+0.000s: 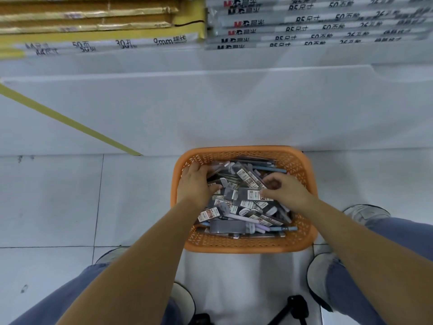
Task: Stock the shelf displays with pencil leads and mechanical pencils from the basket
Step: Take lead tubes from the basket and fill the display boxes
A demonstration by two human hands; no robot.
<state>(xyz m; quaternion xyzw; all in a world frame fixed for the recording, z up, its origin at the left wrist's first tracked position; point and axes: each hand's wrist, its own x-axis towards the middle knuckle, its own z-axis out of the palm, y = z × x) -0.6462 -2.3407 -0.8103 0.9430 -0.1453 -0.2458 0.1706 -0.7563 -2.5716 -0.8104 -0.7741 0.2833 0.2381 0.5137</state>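
Observation:
An orange plastic basket (243, 246) stands on the floor in front of me, full of grey pencil lead packs (251, 204) with white and red labels and several mechanical pencils (246, 219) in purple and blue. My left hand (195, 184) reaches into the basket's left side, fingers curled over a clear pack (219, 167). My right hand (284, 190) is in the right side, fingers bent and pinching at a labelled lead pack (254, 194). Whether either pack is lifted is unclear.
A white shelf base (210, 109) runs across behind the basket. Above it lie stacked loose-leaf paper packs (304, 29) and yellow packs (93, 17). A yellow tape line (70, 123) crosses the left. My knees flank the basket; a black tripod (295, 308) stands below.

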